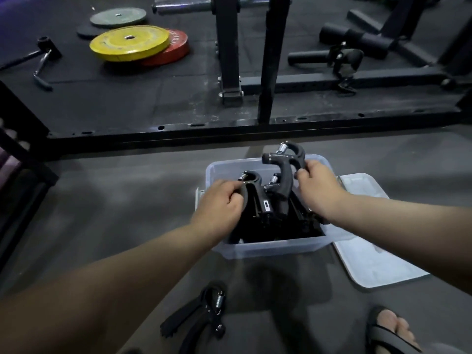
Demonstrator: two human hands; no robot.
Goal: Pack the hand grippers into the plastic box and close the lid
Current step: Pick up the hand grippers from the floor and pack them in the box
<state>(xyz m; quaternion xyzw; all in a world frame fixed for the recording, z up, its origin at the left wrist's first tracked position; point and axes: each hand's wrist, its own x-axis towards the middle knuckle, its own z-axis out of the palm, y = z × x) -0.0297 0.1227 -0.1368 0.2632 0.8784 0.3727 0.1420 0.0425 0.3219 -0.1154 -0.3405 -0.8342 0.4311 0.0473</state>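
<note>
No legible text — red plate point(178, 46) lettering blurred, hand gripper point(263, 203) label (tiny) unreadable

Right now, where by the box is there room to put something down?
Bare floor lies left of the plastic box, up to the black frame. A smaller patch sits between box, loose hand gripper and sandalled foot. The lid fills the right side; the left hand and right hand, gripping hand grippers, crowd the box.

Black hand grippers point(278, 192) upright in clear plastic box point(270, 247) (lid point(370, 261) off, alongside)
</note>
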